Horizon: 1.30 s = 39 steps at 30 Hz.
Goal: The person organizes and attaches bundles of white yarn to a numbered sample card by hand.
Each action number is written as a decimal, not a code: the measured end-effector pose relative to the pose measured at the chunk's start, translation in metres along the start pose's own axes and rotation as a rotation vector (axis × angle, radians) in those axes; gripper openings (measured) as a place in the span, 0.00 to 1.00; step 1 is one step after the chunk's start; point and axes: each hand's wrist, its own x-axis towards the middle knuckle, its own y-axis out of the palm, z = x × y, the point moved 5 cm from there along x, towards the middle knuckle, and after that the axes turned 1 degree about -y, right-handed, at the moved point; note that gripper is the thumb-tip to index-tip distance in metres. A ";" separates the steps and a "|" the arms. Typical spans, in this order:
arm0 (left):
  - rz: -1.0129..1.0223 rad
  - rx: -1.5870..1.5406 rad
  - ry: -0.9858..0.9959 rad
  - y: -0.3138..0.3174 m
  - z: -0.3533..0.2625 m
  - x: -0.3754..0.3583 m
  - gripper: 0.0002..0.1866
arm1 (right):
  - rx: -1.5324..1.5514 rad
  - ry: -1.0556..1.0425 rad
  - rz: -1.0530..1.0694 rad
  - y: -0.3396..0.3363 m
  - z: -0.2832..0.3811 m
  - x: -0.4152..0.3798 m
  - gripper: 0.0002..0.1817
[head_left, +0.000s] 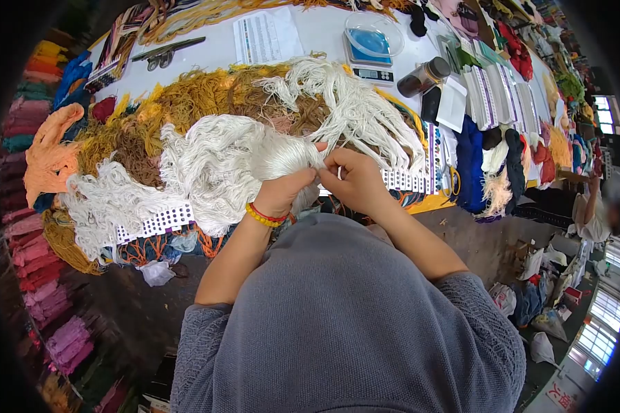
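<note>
A thick bundle of white yarn [217, 155] is gathered near the table's front edge. My left hand [287, 193], with yellow and red bracelets at the wrist, is wrapped round its right end from below. Close beside it, my right hand [353, 180] has thumb and index finger pinched together at the bundle's tip, on white strands. More white yarn [365, 117] lies loose behind my right hand, and another white heap [110, 199] spreads to the left over a punched white card [155, 223]. Mustard and brown yarn [193, 96] lies behind the bundle.
At the back are a printed sheet [267, 36], dark scissors [167, 54] and a scale [372, 72] bearing a clear bowl [373, 34]. To the right are a dark jar [424, 76], yellow-handled scissors [452, 182] and hanging skeins [470, 165]. Another person [592, 213] is at far right.
</note>
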 end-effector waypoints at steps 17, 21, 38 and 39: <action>0.117 -0.570 -0.160 -0.017 0.019 0.000 0.12 | 1.036 0.629 0.031 0.019 -0.026 -0.014 0.05; 0.052 -0.311 -0.185 -0.020 0.013 -0.005 0.11 | 0.673 0.508 0.181 0.019 -0.022 -0.012 0.09; 0.046 -0.615 0.159 -0.041 -0.049 -0.023 0.18 | 0.667 0.469 -0.028 -0.021 -0.045 0.005 0.19; -0.112 -0.630 0.155 -0.066 -0.061 -0.030 0.19 | 0.533 0.416 -0.094 -0.035 -0.056 0.009 0.19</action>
